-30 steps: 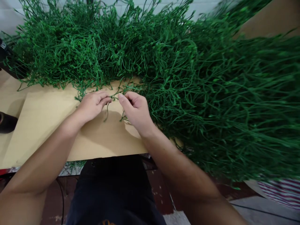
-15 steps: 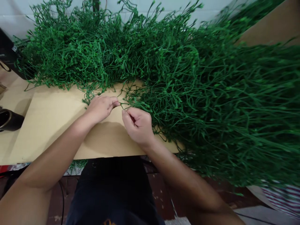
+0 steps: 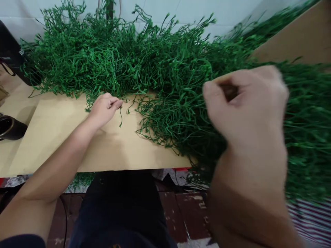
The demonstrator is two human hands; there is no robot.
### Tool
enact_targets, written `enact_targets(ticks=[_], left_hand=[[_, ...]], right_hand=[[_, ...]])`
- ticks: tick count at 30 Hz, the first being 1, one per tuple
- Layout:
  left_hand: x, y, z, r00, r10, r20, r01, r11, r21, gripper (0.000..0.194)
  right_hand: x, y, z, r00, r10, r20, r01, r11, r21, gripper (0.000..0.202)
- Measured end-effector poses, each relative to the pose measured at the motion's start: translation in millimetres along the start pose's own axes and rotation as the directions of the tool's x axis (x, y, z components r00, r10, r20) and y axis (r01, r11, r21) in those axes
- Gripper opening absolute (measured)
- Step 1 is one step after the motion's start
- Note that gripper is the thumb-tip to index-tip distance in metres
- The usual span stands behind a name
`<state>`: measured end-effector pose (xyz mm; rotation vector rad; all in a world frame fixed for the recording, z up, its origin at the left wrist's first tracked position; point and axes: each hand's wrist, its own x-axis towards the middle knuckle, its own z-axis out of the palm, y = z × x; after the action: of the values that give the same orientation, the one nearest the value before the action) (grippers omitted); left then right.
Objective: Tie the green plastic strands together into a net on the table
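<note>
Pinching stem [image 3: 121,117] in left hand [image 3: 102,109], best eased clear of desk's [image 3: 19,106] far-edge heap [image 3: 124,62], with right hand [image 3: 248,106] curled, contents unclear

Green stems [image 3: 144,58]: bar rear and right.
Cardboard [image 3: 144,155]: passable between left forearm [image 3: 69,148] and green stems.
Dark mug [image 3: 15,130]: obstructs left side.

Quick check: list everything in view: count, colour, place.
Stems: uncountable, green, heaped back and right
Held stem: one, green, in left hand
Board: one, tan, centre left
Table: one, tan, far left
Panel: one, brown, upper right
Bottle: one, black, far left
Cup: one, dark, left edge
Wall: one, pale, behind stems
Cloth: one, maroon-and-white, lower right
Floor: one, dark red, below
Cable: one, black, lower left
Trousers: one pair, dark, bottom centre
Left hand: one, bare, over board
Right hand: one, bare, right
</note>
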<state>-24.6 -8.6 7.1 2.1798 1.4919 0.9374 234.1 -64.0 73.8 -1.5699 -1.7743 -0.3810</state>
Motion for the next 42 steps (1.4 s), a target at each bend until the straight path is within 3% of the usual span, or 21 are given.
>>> enact_targets(ticks=[2,4,7,9,13,15,17,23,29,32,36,42], left_hand=[[0.3,-1.2,-1.9,0.999,-0.051,-0.006,0.05,0.994,-0.094,0.033],[-1.5,-1.4,-3.8,0.996,-0.092,0.022,0.094,0.979,-0.181,0.033],[-5.3,2.1,-4.8,0.99,-0.123,0.064,0.135,0.957,-0.255,0.032],[-6.6,5.3,-4.8,0.988,-0.129,0.083,0.148,0.943,-0.298,0.031],[-6.1,9.7,-5.7,0.986,-0.115,0.123,0.155,0.907,-0.392,0.03],[-5.5,10.1,-6.0,0.985,-0.093,0.147,0.149,0.891,-0.429,0.031],[-5.3,8.8,-5.8,0.985,-0.062,0.161,0.13,0.881,-0.456,0.036],[-5.6,-0.5,-4.7,0.99,-0.032,0.138,0.091,0.889,-0.448,0.056],[-6.0,-4.5,-5.1,0.985,0.126,0.115,-0.094,0.962,-0.257,0.047],[-5.5,-5.5,-6.3,0.983,0.143,0.115,-0.115,0.968,-0.225,0.041],[-5.2,-3.2,-7.6,0.991,0.089,0.1,-0.066,0.974,-0.215,0.036],[-6.7,6.1,-5.4,0.995,0.069,0.07,-0.049,0.963,-0.264,0.03]], right_hand=[[8.5,17.2,-4.1,0.996,0.086,-0.011,-0.087,0.986,-0.142,0.02],[12.3,19.1,-5.4,0.99,0.144,-0.002,-0.14,0.963,-0.231,0.034],[11.7,-0.4,2.3,0.972,0.221,0.077,-0.186,0.931,-0.314,0.056],[6.9,-18.7,12.8,0.969,0.203,0.138,-0.155,0.943,-0.296,0.055],[-15.8,-49.1,43.4,0.954,-0.062,0.295,0.053,0.998,0.037,0.034],[-29.4,-60.5,60.9,0.927,-0.218,0.307,0.145,0.959,0.244,0.031],[-38.0,-68.9,75.4,0.919,-0.274,0.282,0.163,0.918,0.361,0.025],[-29.5,-67.2,85.5,0.948,-0.207,0.241,0.038,0.826,0.562,0.015],[-29.5,-54.5,89.9,0.959,-0.047,0.28,-0.188,0.634,0.75,0.024],[-29.9,-52.9,91.5,0.936,0.039,0.35,-0.324,0.487,0.811,0.033],[-28.2,-53.8,89.3,0.875,0.052,0.481,-0.471,0.315,0.824,0.041],[-30.1,-57.3,91.9,0.823,0.033,0.567,-0.561,0.199,0.804,0.042]])
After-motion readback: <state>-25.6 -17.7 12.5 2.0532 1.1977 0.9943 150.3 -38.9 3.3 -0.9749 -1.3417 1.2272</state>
